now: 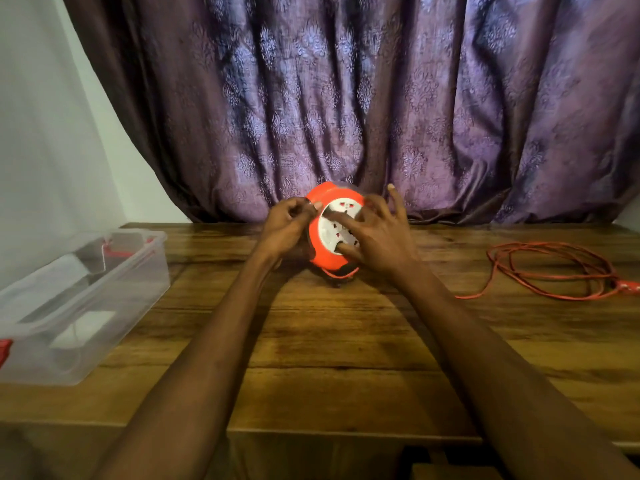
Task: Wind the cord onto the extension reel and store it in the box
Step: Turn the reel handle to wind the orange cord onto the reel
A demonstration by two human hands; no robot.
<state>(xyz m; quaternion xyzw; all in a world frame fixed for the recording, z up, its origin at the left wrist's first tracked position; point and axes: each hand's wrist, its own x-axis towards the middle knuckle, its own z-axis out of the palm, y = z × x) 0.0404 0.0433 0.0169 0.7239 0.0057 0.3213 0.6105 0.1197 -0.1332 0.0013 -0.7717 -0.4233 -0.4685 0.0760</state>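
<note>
The right hand's fingers (346, 233) are spread across the white socket face of the orange extension reel (327, 230), index and thumb pressed into it as if to turn it. The left hand (289, 225) curls closed around the reel's left rim, steadying it upright at mid-frame on the wooden table (311, 341). I judge that winding has barely begun: most of the orange cord (554, 271) lies in a loose heap at the right of the frame, well apart from the reel. To wind well, keep the rim braced, turn evenly and let the cord feed without kinking. The clear plastic box (104, 299) waits open at the left edge.
</note>
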